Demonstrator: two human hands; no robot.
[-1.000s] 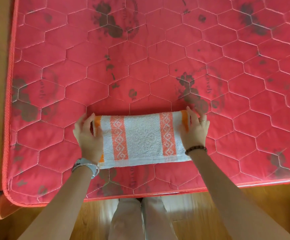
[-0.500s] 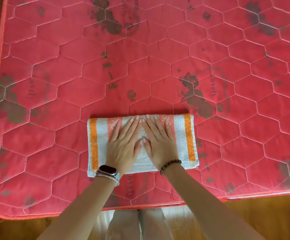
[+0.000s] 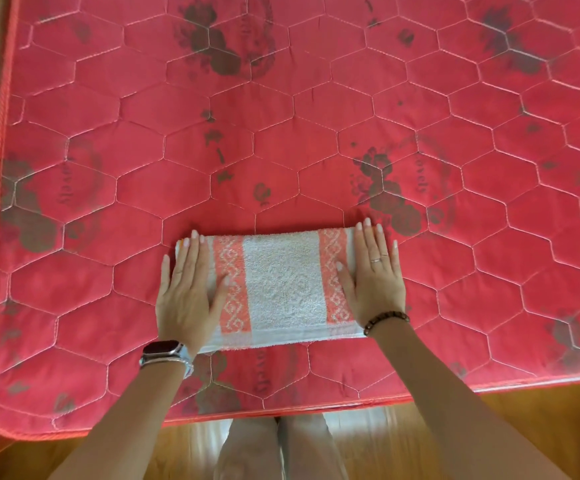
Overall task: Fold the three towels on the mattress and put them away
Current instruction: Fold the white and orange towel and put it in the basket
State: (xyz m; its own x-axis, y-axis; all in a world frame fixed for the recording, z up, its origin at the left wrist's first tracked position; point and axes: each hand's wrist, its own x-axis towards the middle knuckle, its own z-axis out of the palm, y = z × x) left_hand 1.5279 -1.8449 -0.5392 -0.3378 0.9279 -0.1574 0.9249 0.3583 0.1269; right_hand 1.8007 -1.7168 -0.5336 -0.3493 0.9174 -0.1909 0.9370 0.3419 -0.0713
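Your left hand [image 3: 188,289] and right hand [image 3: 373,278] press flat, fingers straight, on the two ends of the folded towel [image 3: 283,285]. It lies near the front edge of the red quilted mattress [image 3: 281,150], among dark flower prints [image 3: 385,188], with wooden floor [image 3: 523,427] beyond. Your palms cover the towel's short ends, and the mattress runs out of frame at top and right

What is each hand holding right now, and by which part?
Nothing gripped: left hand and right hand press flat on the towel, one at each end.

Watch [image 3: 162,349], bead bracelet [image 3: 385,319], possibly silver ring [image 3: 375,260]
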